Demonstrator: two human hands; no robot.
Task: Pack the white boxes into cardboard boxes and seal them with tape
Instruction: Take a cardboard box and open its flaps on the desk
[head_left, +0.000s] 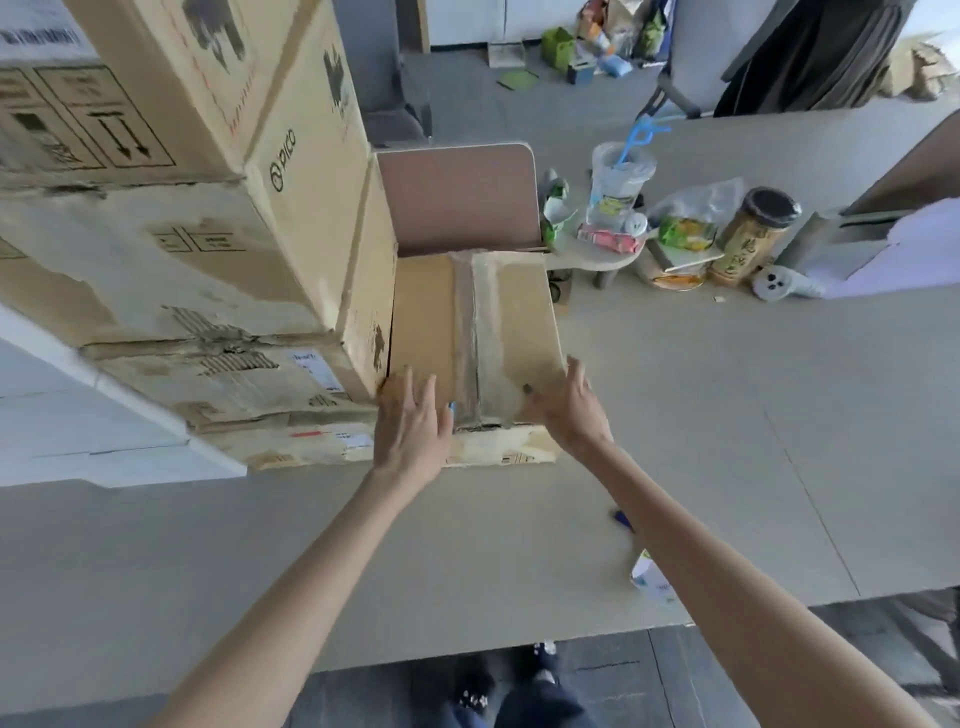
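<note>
Pressing on a taped cardboard box

Nearest, at five o'clock, a small white carton (649, 577) is lying on the pale, matte table (727, 415). Further in, both hands are resting on the cardboard box (431, 322). The left hand (410, 423) is lying flat at its near edge with fingers straight and spread. The right hand (566, 405) is cupping the near right corner, fingers loose and apart, clamping nothing. The cardboard box is sitting toward twelve o'clock with its flaps closed and a wrinkled, glossy tape strip (472, 332) running along the centre seam, so it is looking packed and sealed. The white boxes are not showing and are presumably inside. Smoothing the tape and packing any further boxes are probably remaining. At nine o'clock, worn, torn brown cartons (182, 260) are standing stacked against it. Farther off, at two o'clock, a clear plastic cup (618, 192) and a round jar (753, 234) are standing.
</note>
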